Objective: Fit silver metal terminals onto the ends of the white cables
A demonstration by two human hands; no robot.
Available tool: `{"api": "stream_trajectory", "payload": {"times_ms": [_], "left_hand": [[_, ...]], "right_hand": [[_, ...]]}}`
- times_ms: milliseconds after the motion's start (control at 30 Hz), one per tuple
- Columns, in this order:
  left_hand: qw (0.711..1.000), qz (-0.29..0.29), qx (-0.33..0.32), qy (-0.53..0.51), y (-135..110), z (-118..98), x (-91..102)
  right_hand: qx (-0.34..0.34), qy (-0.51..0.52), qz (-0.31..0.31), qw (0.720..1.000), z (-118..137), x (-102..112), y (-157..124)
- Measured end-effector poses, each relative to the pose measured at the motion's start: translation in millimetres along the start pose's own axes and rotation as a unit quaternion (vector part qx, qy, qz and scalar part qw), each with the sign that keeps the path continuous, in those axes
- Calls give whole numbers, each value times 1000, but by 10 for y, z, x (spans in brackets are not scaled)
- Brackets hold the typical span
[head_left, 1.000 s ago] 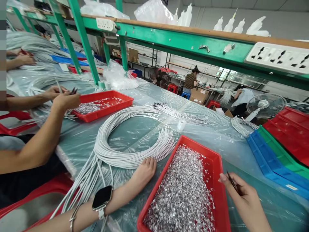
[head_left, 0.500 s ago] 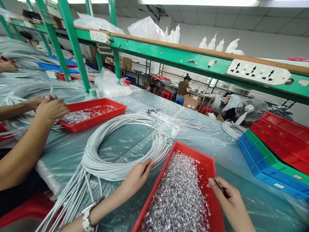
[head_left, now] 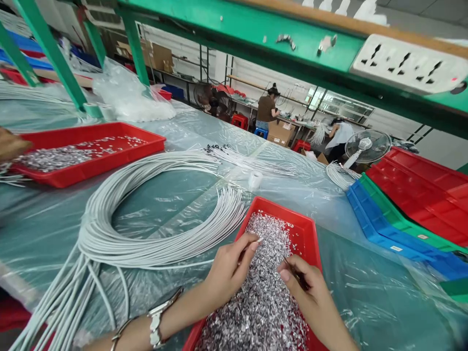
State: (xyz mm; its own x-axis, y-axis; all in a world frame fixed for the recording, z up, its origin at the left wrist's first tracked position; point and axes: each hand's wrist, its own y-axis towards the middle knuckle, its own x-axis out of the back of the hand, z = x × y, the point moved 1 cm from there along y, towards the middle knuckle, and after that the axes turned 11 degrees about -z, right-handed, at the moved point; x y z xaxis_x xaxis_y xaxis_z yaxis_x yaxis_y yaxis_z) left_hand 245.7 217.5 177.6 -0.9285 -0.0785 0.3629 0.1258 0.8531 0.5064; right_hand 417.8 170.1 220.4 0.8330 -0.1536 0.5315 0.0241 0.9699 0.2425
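Observation:
A red tray (head_left: 307, 229) full of small shiny metal pieces (head_left: 261, 302) lies in front of me. My left hand (head_left: 228, 268) is over its left rim, fingers pinched on the end of a white wire. My right hand (head_left: 310, 297) hovers above the metal pieces, closed on thin dark tweezers (head_left: 298, 279). A big coil of white wires (head_left: 153, 239) lies to the left of the tray on the plastic-covered table (head_left: 183, 204).
A second red tray (head_left: 91, 165) of metal pieces sits at the far left beside a co-worker's hand (head_left: 10, 144). Stacked blue, green and red trays (head_left: 402, 214) lie at the right. A small tape roll (head_left: 255, 179), a fan (head_left: 365, 146) and green shelf posts stand beyond.
The view has tilted down and moved right. My left hand left the wire coil and came over the tray with a wire end; my right hand moved left over the metal pieces.

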Motion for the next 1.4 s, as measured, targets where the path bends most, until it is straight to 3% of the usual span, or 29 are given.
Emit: {"api": "stream_trajectory", "payload": {"times_ms": [367, 733, 1033, 1200, 1400], "left_hand": [[993, 11, -92, -72, -102, -61, 100], [988, 45, 10, -149, -117, -105, 114], [986, 41, 25, -159, -145, -92, 129], [987, 40, 21, -155, -132, -92, 105], [988, 39, 3, -148, -145, -97, 125]], "right_hand": [[-59, 56, -12, 997, 148, -197, -39], [-108, 90, 23, 990, 111, -240, -56], [-54, 64, 30, 996, 140, -243, -34], [-53, 70, 84, 993, 123, -197, -9], [-10, 39, 94, 995, 112, -184, 5]]}}
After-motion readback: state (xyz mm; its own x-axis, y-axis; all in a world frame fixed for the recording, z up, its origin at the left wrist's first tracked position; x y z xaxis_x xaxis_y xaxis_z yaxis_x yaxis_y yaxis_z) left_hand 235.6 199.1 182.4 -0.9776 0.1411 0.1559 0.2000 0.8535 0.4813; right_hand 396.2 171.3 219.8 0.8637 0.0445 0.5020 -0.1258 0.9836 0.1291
